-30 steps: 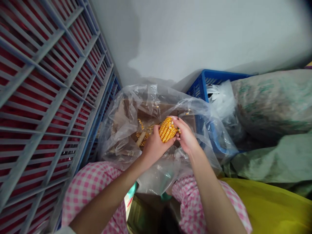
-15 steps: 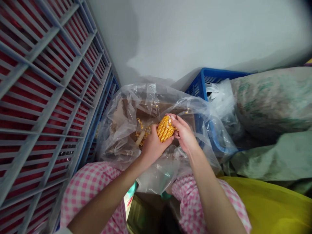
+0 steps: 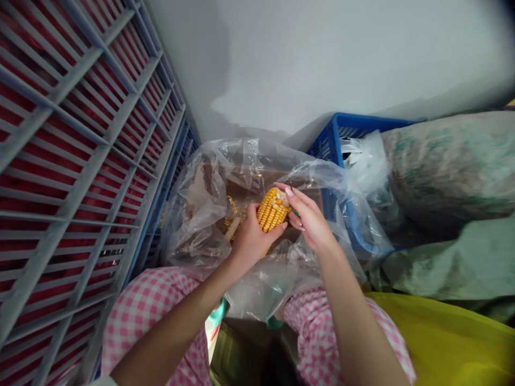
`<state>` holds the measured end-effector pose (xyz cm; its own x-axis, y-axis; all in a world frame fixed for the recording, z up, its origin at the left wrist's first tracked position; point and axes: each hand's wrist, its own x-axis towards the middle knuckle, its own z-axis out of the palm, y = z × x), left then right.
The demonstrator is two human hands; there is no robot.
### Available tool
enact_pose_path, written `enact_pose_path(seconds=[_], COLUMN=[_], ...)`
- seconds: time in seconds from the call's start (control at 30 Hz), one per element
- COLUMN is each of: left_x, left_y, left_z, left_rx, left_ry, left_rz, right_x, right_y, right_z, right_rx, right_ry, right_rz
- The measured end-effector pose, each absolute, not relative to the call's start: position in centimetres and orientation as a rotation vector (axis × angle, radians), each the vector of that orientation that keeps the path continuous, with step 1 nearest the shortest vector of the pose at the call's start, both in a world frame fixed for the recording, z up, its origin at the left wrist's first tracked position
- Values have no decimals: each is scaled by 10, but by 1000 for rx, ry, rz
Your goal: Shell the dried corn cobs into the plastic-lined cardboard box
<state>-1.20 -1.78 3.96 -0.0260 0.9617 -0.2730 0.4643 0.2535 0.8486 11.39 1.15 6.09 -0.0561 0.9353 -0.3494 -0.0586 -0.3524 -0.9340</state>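
Pale wall (image 3: 322, 59) up top, slatted grey crates (image 3: 80, 134) with red behind them down your left side, and a blue plastic crate (image 3: 354, 128) ahead on the right. Right in the middle you're working over a clear plastic bag (image 3: 193, 225) lined with brown cardboard (image 3: 249, 182). Your left hand (image 3: 253, 241) is clenched around the lower part of a yellow corn cob (image 3: 272, 210), and your right hand (image 3: 309, 220) grips its upper end with the fingertips. That cob sits tilted, long axis running from down-left to up-right, upper end aimed toward the blue crate (a pale patch shows at that tip). It's held above the bag. Loose kernels (image 3: 231, 217) and a pale stick (image 3: 232, 229) lie just left of your left hand, bulging sacks (image 3: 450, 166) sit far right, and pink gingham trousers (image 3: 145, 305) cover your legs.
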Motion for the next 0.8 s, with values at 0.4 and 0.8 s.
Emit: enact_pose_path(seconds=[0.4, 0.8], left_x=[-11, -12], left_y=[-21, -17], left_z=[38, 38], left_rx=[1433, 1461], left_ry=[1655, 1725], left_rz=[649, 554], right_x=[122, 118], right_y=[16, 13], right_z=[52, 55], right_rx=[-1665, -1738], right_ry=[-1379, -1576], right_rz=[933, 820])
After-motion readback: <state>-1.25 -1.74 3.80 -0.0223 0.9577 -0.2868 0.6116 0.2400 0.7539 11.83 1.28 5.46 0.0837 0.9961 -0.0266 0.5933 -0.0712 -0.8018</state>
